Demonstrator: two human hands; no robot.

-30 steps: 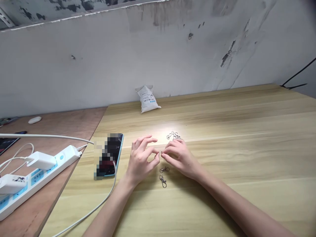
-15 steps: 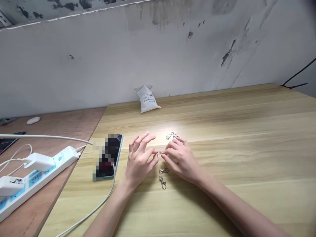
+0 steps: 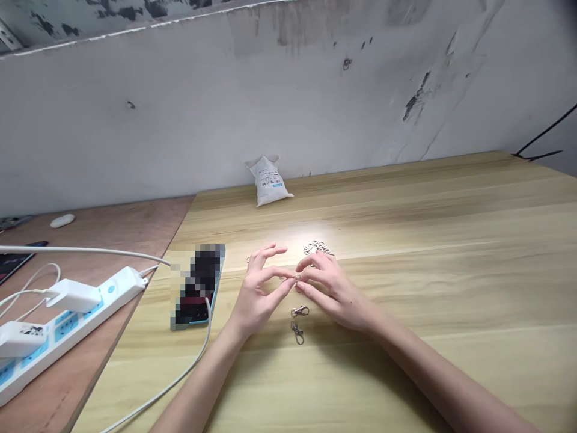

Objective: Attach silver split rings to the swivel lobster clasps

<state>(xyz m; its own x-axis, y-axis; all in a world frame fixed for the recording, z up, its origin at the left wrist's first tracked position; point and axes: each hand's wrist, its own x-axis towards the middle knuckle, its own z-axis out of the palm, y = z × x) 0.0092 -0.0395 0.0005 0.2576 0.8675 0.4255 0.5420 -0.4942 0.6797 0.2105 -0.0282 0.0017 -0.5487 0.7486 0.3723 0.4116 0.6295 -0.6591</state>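
Observation:
My left hand (image 3: 259, 294) is pinched, its thumb and index fingertips meeting at a small metal ring (image 3: 297, 278). The thumb and fingers of my right hand (image 3: 331, 288) close on the same ring from the other side, hiding most of it. Below the fingertips, a silver swivel lobster clasp (image 3: 300, 311) lies sideways on the table, and a second lobster clasp (image 3: 297, 332) lies just nearer to me. Several more clasps form a small pile (image 3: 317, 246) beyond my right fingers, partly covered by them.
A phone (image 3: 198, 294) with a white charging cable (image 3: 198, 358) lies left of my left hand. A white plastic package (image 3: 269, 182) stands near the wall. A power strip (image 3: 112, 294) with chargers sits on the brown board at the left.
My left hand has moved slightly right, its fingertips now meeting those of my right hand at the small metal ring. The two near clasps stay in place.

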